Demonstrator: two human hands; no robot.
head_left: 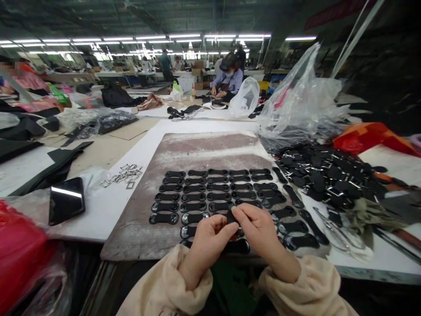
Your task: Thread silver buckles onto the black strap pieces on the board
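Observation:
My left hand [212, 237] and my right hand [256, 226] meet over the near part of a brown board [134, 232]. Between their thumbs and fingers they pinch a small black piece [233, 216], partly covered by the fingertips. Rows of black strips with rounded ends [194, 196] lie on the board around and beyond my hands; many have glossy wet-looking ends. More strips [297, 227] lie in slanted columns at the right. Left of the board is a small pile of metal rectangular rings [126, 174].
A phone [66, 202] lies at the left, above a red bag [23, 250]. At the right are a heap of black pieces with metal rings [329, 173], scissors [338, 232] and a clear plastic bag [296, 101]. Across the table a person [228, 79] sits working.

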